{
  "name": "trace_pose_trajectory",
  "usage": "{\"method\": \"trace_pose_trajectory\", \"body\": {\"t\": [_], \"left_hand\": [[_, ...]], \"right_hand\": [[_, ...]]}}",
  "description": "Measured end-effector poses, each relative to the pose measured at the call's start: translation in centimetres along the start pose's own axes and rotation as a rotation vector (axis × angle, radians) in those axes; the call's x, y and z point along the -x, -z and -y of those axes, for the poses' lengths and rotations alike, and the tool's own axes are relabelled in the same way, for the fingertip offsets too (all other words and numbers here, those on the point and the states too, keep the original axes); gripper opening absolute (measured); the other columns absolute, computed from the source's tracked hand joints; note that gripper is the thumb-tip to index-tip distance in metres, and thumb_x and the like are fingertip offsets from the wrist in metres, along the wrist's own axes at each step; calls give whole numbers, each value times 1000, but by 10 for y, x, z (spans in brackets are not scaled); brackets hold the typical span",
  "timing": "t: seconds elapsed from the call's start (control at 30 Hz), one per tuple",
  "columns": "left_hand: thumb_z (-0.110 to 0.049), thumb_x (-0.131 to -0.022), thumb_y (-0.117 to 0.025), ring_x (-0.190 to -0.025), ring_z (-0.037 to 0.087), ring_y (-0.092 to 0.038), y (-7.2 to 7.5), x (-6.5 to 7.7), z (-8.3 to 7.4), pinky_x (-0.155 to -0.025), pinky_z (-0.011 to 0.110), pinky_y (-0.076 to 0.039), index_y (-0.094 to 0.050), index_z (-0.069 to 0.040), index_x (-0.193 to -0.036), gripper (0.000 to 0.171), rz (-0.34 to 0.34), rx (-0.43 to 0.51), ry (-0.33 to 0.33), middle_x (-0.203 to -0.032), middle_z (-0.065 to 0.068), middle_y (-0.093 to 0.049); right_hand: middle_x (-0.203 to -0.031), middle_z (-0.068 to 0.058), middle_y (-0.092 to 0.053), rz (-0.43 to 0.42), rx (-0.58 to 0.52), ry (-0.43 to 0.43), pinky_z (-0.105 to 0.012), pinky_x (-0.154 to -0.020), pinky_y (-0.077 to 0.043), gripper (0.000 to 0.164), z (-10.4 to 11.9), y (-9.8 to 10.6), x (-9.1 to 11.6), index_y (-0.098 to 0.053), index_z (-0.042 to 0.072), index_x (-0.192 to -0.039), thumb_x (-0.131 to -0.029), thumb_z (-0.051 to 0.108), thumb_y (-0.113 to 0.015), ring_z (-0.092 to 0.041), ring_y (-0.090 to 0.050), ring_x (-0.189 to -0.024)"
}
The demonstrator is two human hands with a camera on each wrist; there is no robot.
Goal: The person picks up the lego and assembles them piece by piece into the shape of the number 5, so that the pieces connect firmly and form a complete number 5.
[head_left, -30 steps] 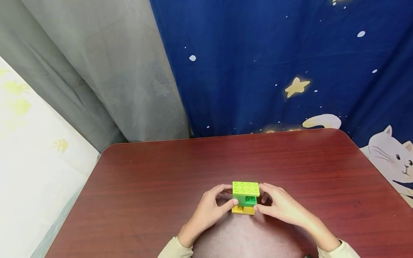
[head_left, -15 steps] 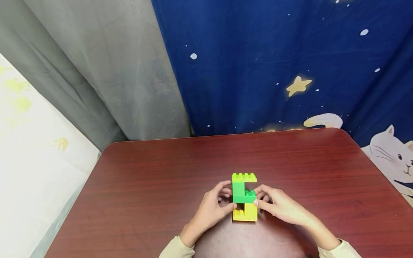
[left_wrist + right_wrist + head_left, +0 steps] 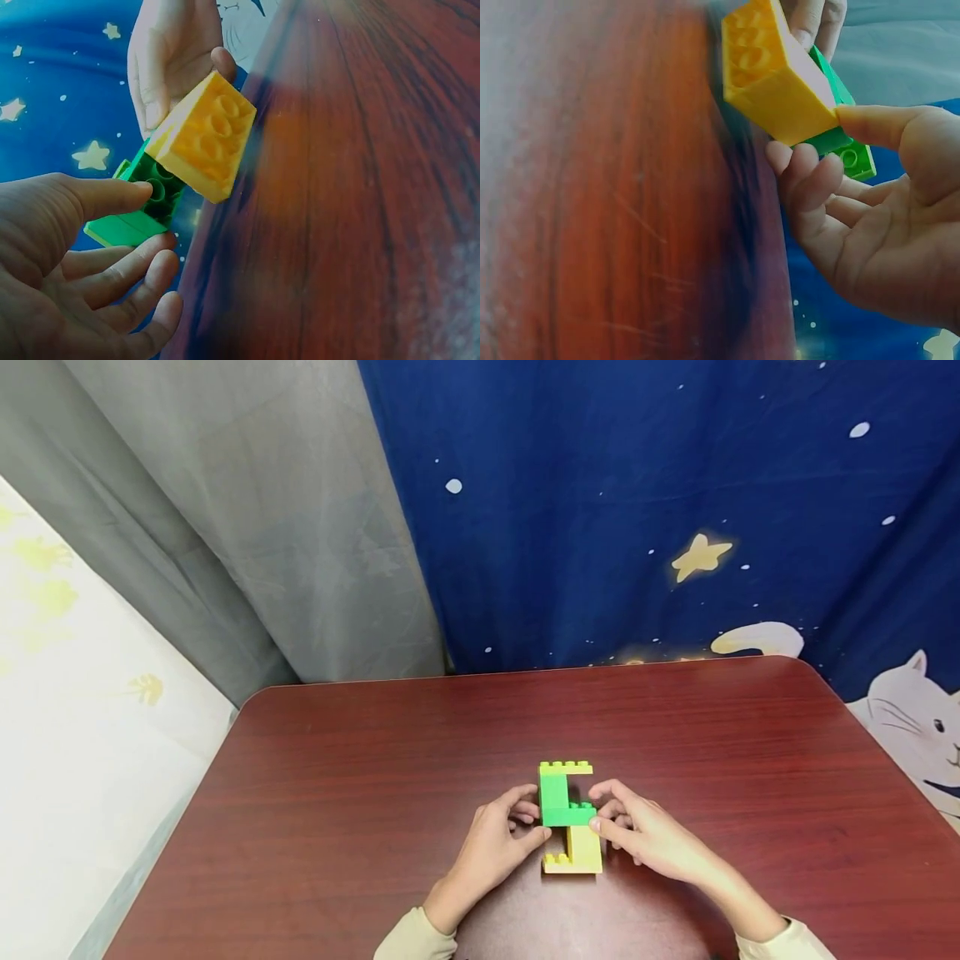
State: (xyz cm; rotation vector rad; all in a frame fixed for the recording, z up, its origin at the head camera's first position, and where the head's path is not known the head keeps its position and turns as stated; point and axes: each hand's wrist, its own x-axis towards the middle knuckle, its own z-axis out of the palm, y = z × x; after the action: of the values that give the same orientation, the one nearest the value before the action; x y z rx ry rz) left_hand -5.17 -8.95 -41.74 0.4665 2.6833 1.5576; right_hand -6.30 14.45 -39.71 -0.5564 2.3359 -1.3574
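Note:
In the head view, a stack of toy building blocks (image 3: 555,793) is held up between both hands in an S-like shape. A thin lime-green piece (image 3: 566,768) tops it, green blocks form the middle, and yellow blocks (image 3: 585,852) the bottom. My left hand (image 3: 491,839) pinches the left side at the green part, its thumb on the underside in the left wrist view. My right hand (image 3: 660,839) pinches the right side near where green meets yellow. Both wrist views show the hollow underside of the yellow block (image 3: 214,139), so the stack is lifted off the table.
The dark red wooden table (image 3: 375,760) has rounded far corners. Behind it hang a grey curtain (image 3: 330,527) and a blue curtain (image 3: 562,527) with stars and a white cat. A white patterned cloth (image 3: 90,735) is at the left.
The stack has tipped back: its top studs faced the head camera before, and now its front side does. Both hands keep hold, with the right fingers slightly more spread.

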Motion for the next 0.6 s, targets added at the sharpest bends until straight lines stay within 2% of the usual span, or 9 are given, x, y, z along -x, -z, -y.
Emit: {"method": "trace_pose_trajectory", "body": {"t": [0.23,0.33,0.47,0.6], "left_hand": [[-11,-78,-74,-68,4,-60,-3,-1,3,-59,19,-48,-59,8,-114,43,-25,32,28,-82,4,-68],[-9,-78,-74,-69,5,-61,-3,-1,4,-60,19,-49,-59,9,-114,43,-29,41,37,-82,5,-67],[-8,-78,-73,-69,5,-61,-3,-2,6,-61,19,-49,-58,9,-114,43,-28,43,49,-82,4,-67],[-9,-79,-73,-68,4,-61,-3,-3,8,-60,18,-49,-59,10,-113,42,-23,35,58,-81,4,-67]], "right_hand": [[-97,-9,-55,6,-51,-13,-33,-45,-46,36,-4,-4,-1,-43,13,-125,-95,30,-54,-21,-56,-61],[-101,-9,-54,28,-38,29,-31,-50,-47,48,-5,-5,-2,-40,13,-128,-89,30,-63,-18,-58,-63],[-102,-6,-53,41,50,99,-27,-57,-45,71,-7,-6,-1,-36,13,-134,-77,30,-76,-10,-59,-63],[-102,-5,-53,36,112,98,-26,-57,-44,77,-6,-8,0,-36,16,-136,-73,30,-79,-7,-57,-61]]}}
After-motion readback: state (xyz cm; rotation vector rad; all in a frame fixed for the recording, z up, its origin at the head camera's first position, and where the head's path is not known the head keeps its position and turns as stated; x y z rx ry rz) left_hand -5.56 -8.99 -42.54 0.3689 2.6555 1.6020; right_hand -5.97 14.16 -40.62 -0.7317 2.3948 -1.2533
